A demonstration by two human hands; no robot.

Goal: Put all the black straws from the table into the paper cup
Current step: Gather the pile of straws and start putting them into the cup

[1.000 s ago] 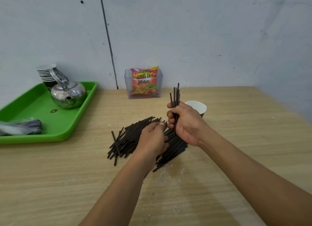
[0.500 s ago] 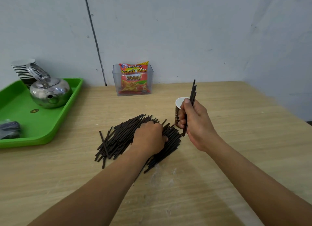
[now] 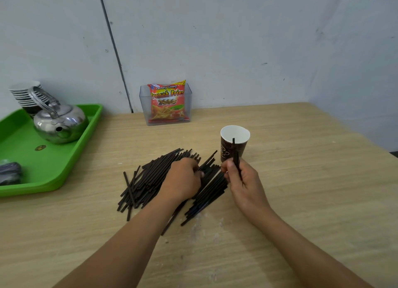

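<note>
Logged left hand [image 3: 183,180] palm down, knuckles up, resting on the pile of black straws [image 3: 150,180], forearm coming in from bottom left. Saw its fingers curled down into the pile on the right side. Couldn't tell if anything was pinched, fingertips hidden under the hand.

Logged right hand [image 3: 247,184] just right of the pile, thumb side up, forearm coming in from bottom right, wrist roughly straight. Found it clamped on the held straws [image 3: 235,149], a thin bunch, count not readable. Saw fingers wrapped round the lower part, with the bunch standing near upright out of the fist. Noted the bunch crossing in front of the outer wall of the paper cup [image 3: 243,148], top end up at rim level, not inside.

Found the paper cup upright on the table [image 3: 301,180], dark wall, white inside, just behind the right hand and beside the pile's far right end.

Noted the pile lying flat mid-table, straws mostly diagonal from near left to far right, a few strays crossing at the left edge.

Also logged:
- green tray [image 3: 71,158] at the left
- metal kettle [image 3: 60,124] on the tray
- stacked cups [image 3: 24,93] behind the kettle
- dark wrapped item [image 3: 9,172] at the frame edge
- clear box [image 3: 143,106] against the wall, holding 1 snack bag [image 3: 168,102]
</note>
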